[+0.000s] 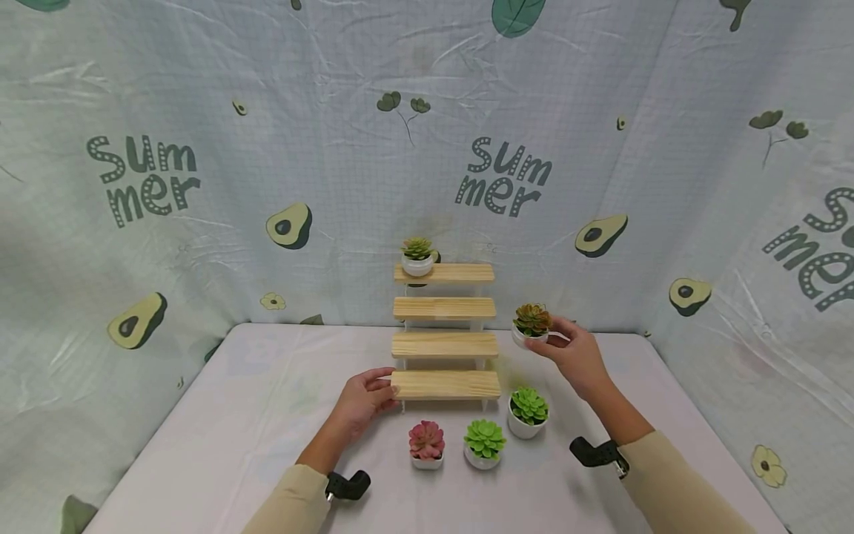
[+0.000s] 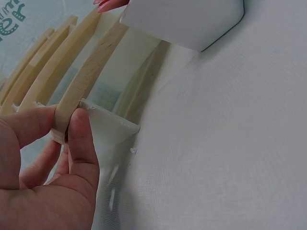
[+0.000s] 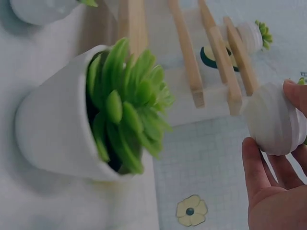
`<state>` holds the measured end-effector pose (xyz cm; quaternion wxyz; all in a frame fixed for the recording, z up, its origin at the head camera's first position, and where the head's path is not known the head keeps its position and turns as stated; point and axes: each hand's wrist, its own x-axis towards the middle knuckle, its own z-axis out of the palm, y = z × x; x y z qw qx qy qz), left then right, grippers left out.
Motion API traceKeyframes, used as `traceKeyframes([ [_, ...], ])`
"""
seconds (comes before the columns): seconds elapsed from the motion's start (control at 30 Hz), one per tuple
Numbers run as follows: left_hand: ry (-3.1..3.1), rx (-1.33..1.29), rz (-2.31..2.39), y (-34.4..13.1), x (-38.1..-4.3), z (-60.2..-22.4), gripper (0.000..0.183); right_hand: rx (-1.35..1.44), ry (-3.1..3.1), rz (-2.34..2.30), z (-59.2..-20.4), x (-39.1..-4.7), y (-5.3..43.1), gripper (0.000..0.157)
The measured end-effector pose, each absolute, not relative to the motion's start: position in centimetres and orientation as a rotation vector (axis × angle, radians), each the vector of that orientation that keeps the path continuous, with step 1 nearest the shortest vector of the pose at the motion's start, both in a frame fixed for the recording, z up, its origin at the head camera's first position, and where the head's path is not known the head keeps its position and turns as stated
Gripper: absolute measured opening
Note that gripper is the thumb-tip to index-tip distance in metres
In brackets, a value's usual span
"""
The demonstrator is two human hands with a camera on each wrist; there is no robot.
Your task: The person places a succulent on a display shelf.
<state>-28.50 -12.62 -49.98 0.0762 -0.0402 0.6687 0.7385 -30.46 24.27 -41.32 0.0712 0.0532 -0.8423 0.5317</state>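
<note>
A tiered wooden display stand is on the table, with clear side supports under its steps. My left hand pinches the left end of its lowest step; the left wrist view shows thumb and fingers around that wooden end. To the right of the stand, my right hand holds a potted succulent with brownish-orange leaves above the table, gripping its white pot. On the top step, at the left, stands a yellow-green succulent in a white pot.
In front of the stand are a pink succulent in a squarish white pot and a bright green one. Another green succulent stands below my right hand. A printed cloth backdrop hangs behind the table.
</note>
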Motion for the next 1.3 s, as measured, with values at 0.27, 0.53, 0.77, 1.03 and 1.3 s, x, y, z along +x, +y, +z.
traceKeyframes([
  [0.27, 2.009, -0.131, 2.21, -12.6, -28.6, -49.9, 0.042, 0.216, -2.497, 1.644, -40.0, -31.6, 23.1, 0.076],
  [0.53, 2.008, -0.123, 2.202, -12.5, -28.6, -50.1, 0.042, 0.275, -2.45, 1.715, -39.4, -32.6, 22.3, 0.073],
  [0.77, 2.001, -0.137, 2.193, -12.6, -28.4, -49.8, 0.046, 0.281, -2.467, 1.687, -38.6, -33.5, 21.5, 0.079],
  [1.03, 2.011, -0.135, 2.2, -12.6, -28.3, -49.7, 0.043, 0.346, -2.439, 1.671, -37.5, -34.2, 20.4, 0.072],
  [1.3, 2.002, -0.135, 2.206, -12.6, -28.4, -49.9, 0.044, 0.377, -2.417, 1.689, -36.6, -35.0, 19.5, 0.073],
])
